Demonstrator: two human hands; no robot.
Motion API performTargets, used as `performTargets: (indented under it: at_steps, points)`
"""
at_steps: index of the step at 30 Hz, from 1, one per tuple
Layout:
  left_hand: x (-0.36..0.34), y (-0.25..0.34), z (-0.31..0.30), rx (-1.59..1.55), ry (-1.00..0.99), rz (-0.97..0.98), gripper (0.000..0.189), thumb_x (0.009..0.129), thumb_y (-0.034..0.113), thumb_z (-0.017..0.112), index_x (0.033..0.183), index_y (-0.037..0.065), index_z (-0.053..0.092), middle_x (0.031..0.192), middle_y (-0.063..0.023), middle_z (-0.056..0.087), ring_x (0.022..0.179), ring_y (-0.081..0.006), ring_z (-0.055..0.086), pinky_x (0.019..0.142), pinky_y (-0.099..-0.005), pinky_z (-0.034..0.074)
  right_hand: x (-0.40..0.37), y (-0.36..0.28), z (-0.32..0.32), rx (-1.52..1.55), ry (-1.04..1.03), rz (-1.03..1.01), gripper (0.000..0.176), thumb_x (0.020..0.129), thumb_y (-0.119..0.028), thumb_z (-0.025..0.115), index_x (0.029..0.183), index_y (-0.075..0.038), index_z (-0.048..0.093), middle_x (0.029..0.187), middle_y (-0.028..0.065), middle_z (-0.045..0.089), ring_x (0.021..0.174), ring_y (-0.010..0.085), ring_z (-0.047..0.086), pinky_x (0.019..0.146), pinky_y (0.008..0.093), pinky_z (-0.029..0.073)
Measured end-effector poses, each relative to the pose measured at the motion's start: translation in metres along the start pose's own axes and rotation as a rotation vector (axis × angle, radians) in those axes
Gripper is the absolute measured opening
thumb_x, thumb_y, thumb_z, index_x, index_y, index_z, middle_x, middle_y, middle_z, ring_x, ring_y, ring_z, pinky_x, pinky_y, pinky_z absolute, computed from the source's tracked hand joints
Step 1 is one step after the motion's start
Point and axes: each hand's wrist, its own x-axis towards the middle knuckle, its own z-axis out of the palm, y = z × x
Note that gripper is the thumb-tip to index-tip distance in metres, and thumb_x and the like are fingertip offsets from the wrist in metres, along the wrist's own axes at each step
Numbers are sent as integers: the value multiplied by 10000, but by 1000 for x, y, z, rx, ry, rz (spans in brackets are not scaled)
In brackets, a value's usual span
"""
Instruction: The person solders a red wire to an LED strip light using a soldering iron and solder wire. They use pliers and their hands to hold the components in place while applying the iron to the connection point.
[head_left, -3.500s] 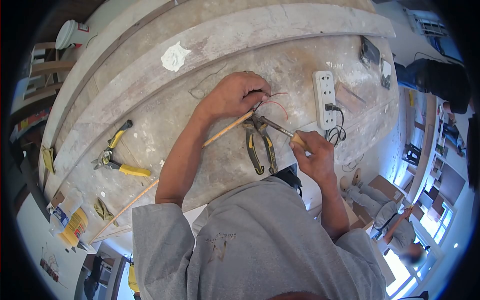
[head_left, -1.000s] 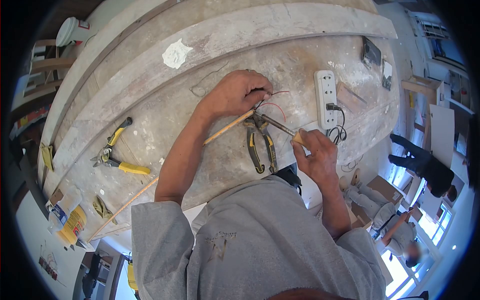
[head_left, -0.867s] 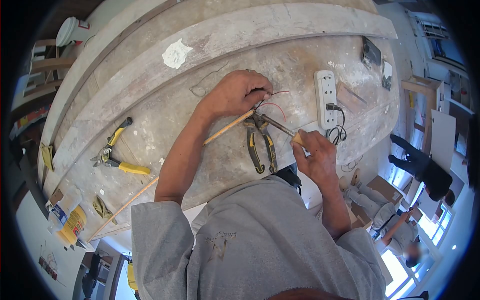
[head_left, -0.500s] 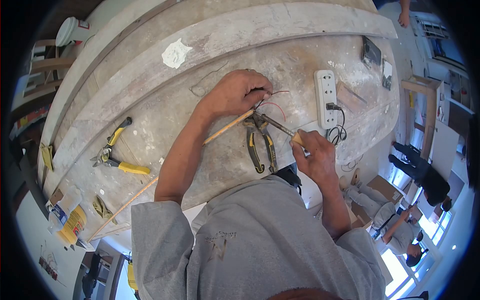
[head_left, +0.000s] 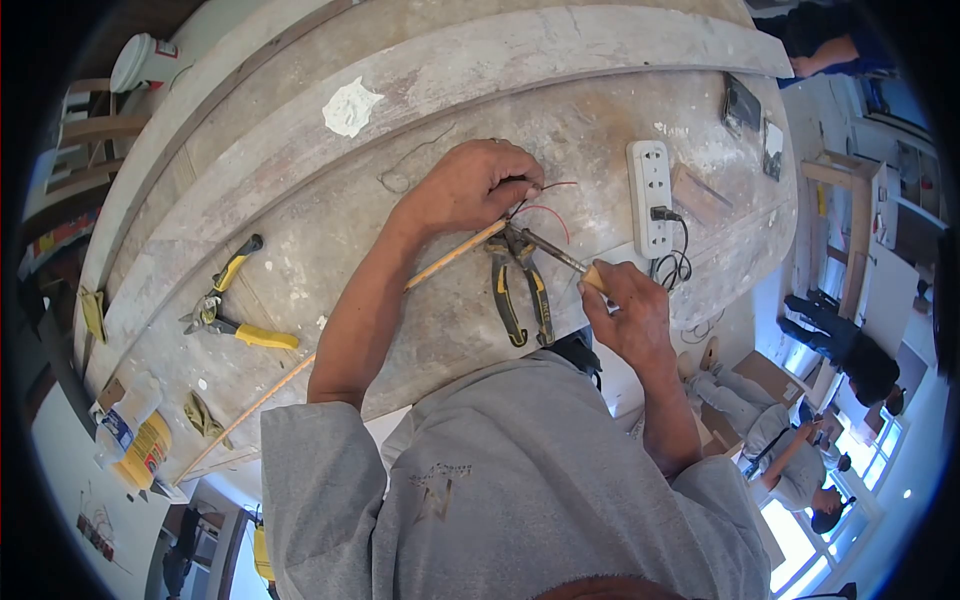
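Observation:
My left hand [head_left: 478, 185] is closed in a pinch on a thin wire [head_left: 560, 184], whose reddish end sticks out past the fingertips. Below them a red wire [head_left: 548, 209] curves over the table. My right hand [head_left: 632, 312] grips a soldering iron [head_left: 556, 250] by its pale handle, the metal shaft pointing up-left. Its tip meets the end of a narrow yellow-orange strip [head_left: 447, 263] at the jaws of black-and-yellow pliers [head_left: 520, 290]. The strip runs under my left forearm toward the lower left.
A white power strip [head_left: 650, 200] with a black plug stands right of my hands. Yellow-handled snips [head_left: 225, 310] lie at left. A long curved board [head_left: 440, 75] spans the far side. A bottle [head_left: 130, 410] sits at the left edge. Several people are around the table's right side.
My hands and the tools hold almost the same position. At the upper right, another person's arm has come further into view beside the curved board.

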Motion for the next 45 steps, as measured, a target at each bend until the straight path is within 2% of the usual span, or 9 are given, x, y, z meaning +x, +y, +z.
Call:
performTargets:
  at_steps: [5,7,13,16,26,28,32,34,45]
  points:
    - [1,1,0,-1,-2,0,106,934,40,739,1039,33,749,967,-123,760,922,-319,694,844,-414,543,0,1,0,0,-5,6,298,898,-147,817,1129,27,747,867,154,692,712,347,706,633,433,570]
    - [1,0,2,-20,46,34,106,907,103,729,989,36,736,920,-151,743,896,-384,696,812,-482,537,1,0,0,1,-4,5,299,899,-147,817,1131,26,747,867,153,692,712,347,706,634,435,570]
    - [1,-1,2,-10,39,29,111,910,110,734,993,36,736,920,-157,741,895,-390,693,810,-486,536,1,-1,-3,3,-15,14,302,900,-150,815,1140,20,745,867,152,698,712,350,710,637,439,574]
    - [0,-1,0,15,2,14,114,925,35,736,1039,32,744,967,-123,759,922,-324,697,845,-415,544,2,-1,-4,-1,-44,33,299,905,-160,812,1142,11,747,863,152,701,708,351,710,637,442,575]
    - [1,1,0,3,3,13,108,931,28,727,1038,30,742,971,-126,758,921,-323,701,838,-414,549,4,-1,-7,17,-89,83,295,910,-178,812,1142,-5,757,843,158,707,695,348,712,640,444,571]
    - [1,3,0,-28,41,9,106,908,98,724,989,31,738,924,-153,746,897,-382,700,810,-480,541,4,0,-6,22,-76,79,281,909,-157,822,1133,1,762,855,161,716,698,335,723,638,429,576]
    - [1,2,1,-23,49,12,105,910,100,723,988,32,738,925,-151,747,900,-381,701,811,-480,541,3,-1,-6,74,-40,90,269,900,-128,834,1122,9,772,863,163,723,712,321,736,658,409,581]
    - [0,2,-1,5,-2,-8,108,944,46,735,1050,36,752,975,-126,760,921,-318,703,838,-413,550,2,0,-7,82,-23,99,289,898,-145,832,1135,7,768,875,169,730,715,326,737,654,415,584]
    - [0,2,-1,9,5,9,109,939,41,732,1046,27,747,960,-128,752,915,-321,698,829,-416,545,2,-1,-7,72,-17,100,308,897,-178,831,1136,7,770,877,165,739,695,314,735,638,414,585]
